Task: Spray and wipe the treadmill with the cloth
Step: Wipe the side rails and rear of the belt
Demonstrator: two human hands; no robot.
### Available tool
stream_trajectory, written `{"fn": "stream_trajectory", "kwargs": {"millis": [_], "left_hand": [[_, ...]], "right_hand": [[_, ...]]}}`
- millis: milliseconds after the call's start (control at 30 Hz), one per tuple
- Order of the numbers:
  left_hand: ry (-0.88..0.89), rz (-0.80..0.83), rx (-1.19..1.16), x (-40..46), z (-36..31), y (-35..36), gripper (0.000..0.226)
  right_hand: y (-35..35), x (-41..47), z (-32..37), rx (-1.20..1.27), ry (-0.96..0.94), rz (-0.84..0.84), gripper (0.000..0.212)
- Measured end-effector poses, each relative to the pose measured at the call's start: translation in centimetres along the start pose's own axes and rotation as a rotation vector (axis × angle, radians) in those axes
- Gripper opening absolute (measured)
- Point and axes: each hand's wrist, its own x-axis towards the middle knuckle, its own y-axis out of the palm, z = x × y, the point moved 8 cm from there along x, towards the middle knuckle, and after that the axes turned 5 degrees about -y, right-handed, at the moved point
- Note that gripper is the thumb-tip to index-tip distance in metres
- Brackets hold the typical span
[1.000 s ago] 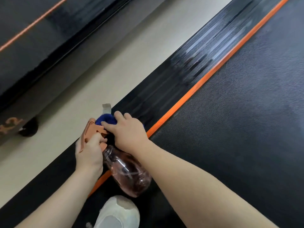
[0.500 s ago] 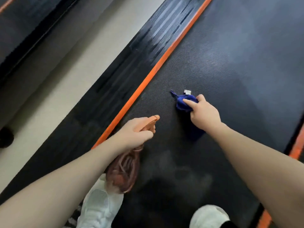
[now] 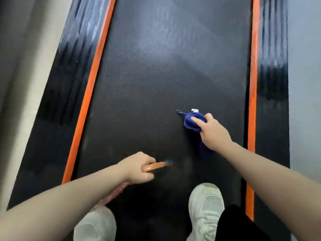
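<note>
on the black textured treadmill belt (image 3: 156,84), right hand (image 3: 214,134) pinches a bunched blue cloth (image 3: 192,123), left hand (image 3: 139,168) grips an orange-headed spray bottle (image 3: 153,166).

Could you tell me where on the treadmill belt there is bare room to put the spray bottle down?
The belt lies bare ahead of the blue cloth, between the two orange strips. Near the white shoes it is crowded, with the left hand gripping the spray bottle.
</note>
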Motion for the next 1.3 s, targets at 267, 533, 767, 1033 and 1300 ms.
{"fn": "stream_trajectory", "kwargs": {"millis": [267, 533, 767, 1033, 1300], "left_hand": [[0.046, -0.044, -0.178, 2.0, -1.1, -3.8, 0.037], [0.027, -0.360, -0.439, 2.4, 1.6, -10.1, 0.027], [-0.026, -0.600, -0.562, 1.7, 3.7, -11.8, 0.037], [0.034, -0.639, -0.585, -0.4, 4.0, -12.2, 0.046], [-0.026, -0.622, -0.379, 0.5, 2.1, -11.5, 0.030]], "right_hand": [[2.9, -0.4, -0.7, 0.155, 0.317, -0.110, 0.059], [7.0, -1.8, 12.8, 0.042, -0.362, 0.118, 0.058], [4.2, 3.0, 9.8, 0.106, 0.227, -0.183, 0.061], [6.2, -0.4, 15.2, -0.125, -0.262, -0.156, 0.058], [4.6, 0.3, 10.1, 0.105, 0.438, -0.114, 0.066]]}}
